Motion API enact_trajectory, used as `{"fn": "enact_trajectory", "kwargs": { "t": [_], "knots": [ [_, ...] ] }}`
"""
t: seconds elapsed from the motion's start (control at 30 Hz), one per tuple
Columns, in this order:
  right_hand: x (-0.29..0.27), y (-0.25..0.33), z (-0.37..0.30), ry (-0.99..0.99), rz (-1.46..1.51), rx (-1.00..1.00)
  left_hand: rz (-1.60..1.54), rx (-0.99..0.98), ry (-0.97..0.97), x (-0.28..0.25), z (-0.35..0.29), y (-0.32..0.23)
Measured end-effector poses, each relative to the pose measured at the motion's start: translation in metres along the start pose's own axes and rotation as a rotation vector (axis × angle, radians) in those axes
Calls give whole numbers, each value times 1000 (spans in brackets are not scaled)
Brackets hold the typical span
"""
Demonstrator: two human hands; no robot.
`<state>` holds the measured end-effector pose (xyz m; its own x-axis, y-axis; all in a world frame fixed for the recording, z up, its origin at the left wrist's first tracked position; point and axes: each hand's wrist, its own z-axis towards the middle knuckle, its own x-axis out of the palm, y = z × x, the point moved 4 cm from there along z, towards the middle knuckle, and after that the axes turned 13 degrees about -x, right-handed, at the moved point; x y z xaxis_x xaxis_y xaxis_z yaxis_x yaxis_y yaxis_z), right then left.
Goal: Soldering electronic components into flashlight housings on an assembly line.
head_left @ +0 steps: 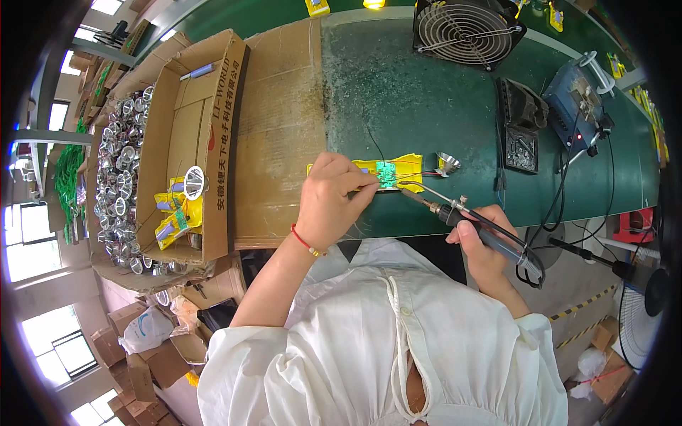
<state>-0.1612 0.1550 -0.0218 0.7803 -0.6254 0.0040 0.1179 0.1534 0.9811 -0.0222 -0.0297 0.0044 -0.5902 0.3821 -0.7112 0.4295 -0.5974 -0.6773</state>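
A yellow plastic housing [410,167] lies across the bench in front of me, with a small green circuit board [386,175] in it. A silver reflector cup [447,165] rests at its right end, joined by thin red and black wires. My left hand [330,190] is over the housing's left part, thumb and forefinger pinched at the board's edge; what they hold is too small to make out. Wrapped round a soldering iron [490,238] with a thin metal tube alongside, my right hand [484,248] keeps its tip close to the board's right edge.
At left, a cardboard box [226,142] holds yellow housings [170,231], beside a mass of silver reflector cups [124,184]. A black fan [465,32] stands at the back. To the right are a black soldering stand [522,124], a blue soldering station [574,103] and hanging cables.
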Motion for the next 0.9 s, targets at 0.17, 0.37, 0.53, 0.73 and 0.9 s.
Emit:
{"fn": "enact_trajectory", "kwargs": {
  "t": [0.17,0.37,0.53,0.73,0.9],
  "knots": [
    [4,0,4,-14,31,-7,28,-39,34,1,1,-1],
    [9,-2,5,-21,3,-17,50,-9,10,3,0,-1],
    [11,-5,5,-25,2,-19,44,8,19,2,-1,-1],
    [9,-7,2,-61,54,32,44,11,44,2,-1,0],
    [6,-6,1,-103,108,-22,53,12,62,2,0,-1]
  ]
}}
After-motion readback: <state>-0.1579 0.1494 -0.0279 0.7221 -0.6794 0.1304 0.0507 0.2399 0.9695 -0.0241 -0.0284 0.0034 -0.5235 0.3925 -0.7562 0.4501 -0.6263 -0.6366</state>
